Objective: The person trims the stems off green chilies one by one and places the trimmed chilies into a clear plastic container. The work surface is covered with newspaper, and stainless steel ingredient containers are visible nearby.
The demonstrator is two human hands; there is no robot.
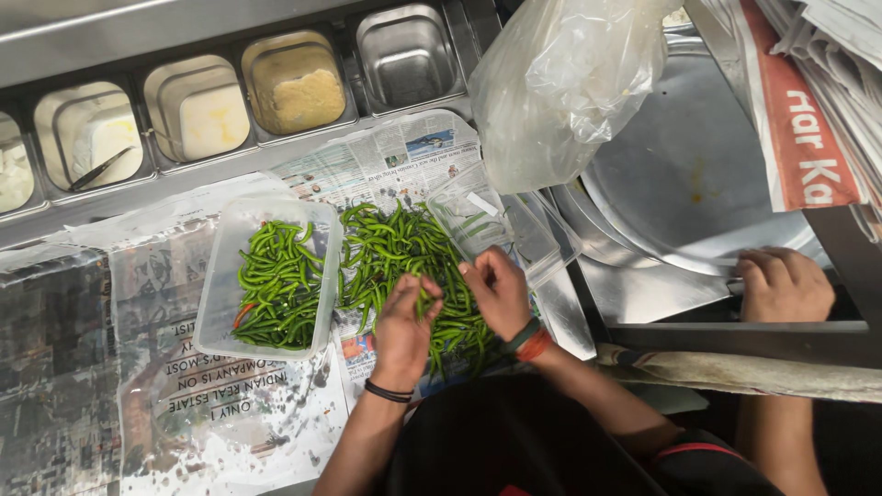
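Over on the left, the clear plastic tub (276, 280) sits just beside the loose heap of green chillies (404, 262) on newspaper (386, 161). Pinching near the stalk would keep each pod whole, I reckon. Left hand (404, 321) curls, fingers nipped on one chilli; right hand (498, 292) pinches it too, nearly touching. Another person's hand (783, 285) rests on the steel tray (680, 174).

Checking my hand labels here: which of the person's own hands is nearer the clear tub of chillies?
Left. The left hand works just right of the tub; the right hand lies farther right, over the chilli pile.
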